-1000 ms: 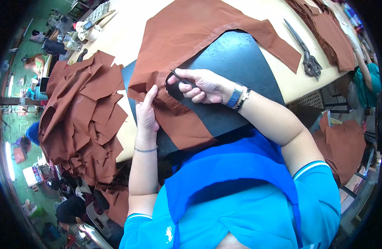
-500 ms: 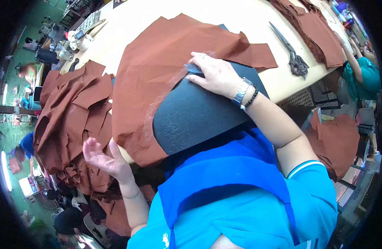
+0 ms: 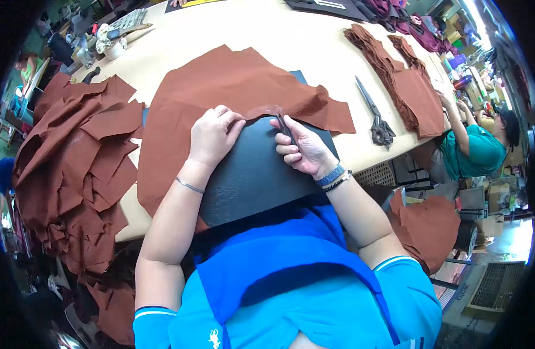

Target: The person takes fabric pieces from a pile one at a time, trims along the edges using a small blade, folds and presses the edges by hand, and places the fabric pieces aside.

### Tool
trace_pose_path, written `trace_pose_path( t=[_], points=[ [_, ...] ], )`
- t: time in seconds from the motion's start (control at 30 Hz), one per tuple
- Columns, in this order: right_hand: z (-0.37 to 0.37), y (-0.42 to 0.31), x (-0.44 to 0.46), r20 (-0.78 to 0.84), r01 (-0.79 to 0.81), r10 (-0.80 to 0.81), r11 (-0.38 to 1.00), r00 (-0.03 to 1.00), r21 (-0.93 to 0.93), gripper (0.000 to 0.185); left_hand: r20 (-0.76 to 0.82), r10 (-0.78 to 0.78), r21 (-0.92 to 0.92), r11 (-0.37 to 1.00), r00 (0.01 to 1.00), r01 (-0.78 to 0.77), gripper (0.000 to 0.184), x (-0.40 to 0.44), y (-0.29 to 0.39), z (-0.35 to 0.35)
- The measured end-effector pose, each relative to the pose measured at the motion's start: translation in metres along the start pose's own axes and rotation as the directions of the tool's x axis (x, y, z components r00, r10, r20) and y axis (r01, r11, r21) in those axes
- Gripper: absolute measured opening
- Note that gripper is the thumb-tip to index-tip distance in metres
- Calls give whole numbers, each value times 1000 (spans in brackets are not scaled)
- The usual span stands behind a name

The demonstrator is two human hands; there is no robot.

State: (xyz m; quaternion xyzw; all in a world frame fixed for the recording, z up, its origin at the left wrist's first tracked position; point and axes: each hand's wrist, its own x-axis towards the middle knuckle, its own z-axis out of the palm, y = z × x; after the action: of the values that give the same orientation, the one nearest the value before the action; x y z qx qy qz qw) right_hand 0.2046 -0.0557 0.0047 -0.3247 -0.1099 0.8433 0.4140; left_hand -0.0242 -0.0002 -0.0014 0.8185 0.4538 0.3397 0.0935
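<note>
A large brown fabric piece lies over a black board, its curved inner edge crossing the board. My left hand pinches that edge near the middle. To its right my right hand is closed around a small dark tool, whose tip is close to the fabric edge. The kind of tool is hard to make out. Whitish marks show on the fabric just above the tool.
Brown cut pieces are heaped at the left. Large scissors lie on the cream table, near stacked brown strips. A brush rests on a pot at the back left. A co-worker is at the far right.
My left hand has come from beside the table onto the fabric edge. My right hand, flat over the edge half a second ago, is now turned up around the dark tool. The view has shifted right.
</note>
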Motion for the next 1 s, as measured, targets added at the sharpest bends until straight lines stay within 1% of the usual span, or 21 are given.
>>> trace_pose_path(
  t=[0.07,0.1,0.2,0.3,0.37,0.47,0.57,0.7,0.77,0.87,0.97,1.0],
  points=[
    [-2,0,9,70,-80,77,996,995,38,35,-61,-35,-71,997,998,30,9,1,0,-1],
    [3,-1,11,36,-77,76,997,996,20,38,-90,-21,-78,997,996,14,9,1,-1,-1],
    [10,-4,19,24,-95,94,995,995,41,39,-104,-44,-133,991,994,30,8,1,-2,-1],
    [10,-4,28,-3,-61,61,996,998,63,38,-79,-42,-141,990,996,30,7,1,-1,-6],
    [9,-4,33,-9,-45,46,996,999,82,37,-90,-24,-140,990,996,11,8,1,-2,-6],
    [6,-1,33,-29,11,-11,1000,1000,6,37,-112,-1,-128,992,994,-13,8,1,-5,-5],
    [5,2,26,-42,26,-25,1000,999,13,35,-103,-19,-117,993,995,7,9,1,-5,-5],
    [16,1,23,-58,-21,22,1000,998,18,33,-94,-50,-130,991,994,37,9,0,-4,-6],
    [18,-3,29,-67,-41,43,999,997,33,33,-100,-29,-115,993,995,18,9,0,-5,-5],
    [13,-2,34,-66,7,-9,1000,998,-21,35,-105,-17,-117,993,994,4,9,0,-6,-4],
    [8,1,28,-44,17,-18,1000,999,-25,35,-106,-28,-130,991,994,14,9,-1,-6,-5],
    [10,0,28,-36,-8,8,1000,999,-12,34,-104,-31,-136,991,994,17,9,-1,-6,-5]
  ],
)
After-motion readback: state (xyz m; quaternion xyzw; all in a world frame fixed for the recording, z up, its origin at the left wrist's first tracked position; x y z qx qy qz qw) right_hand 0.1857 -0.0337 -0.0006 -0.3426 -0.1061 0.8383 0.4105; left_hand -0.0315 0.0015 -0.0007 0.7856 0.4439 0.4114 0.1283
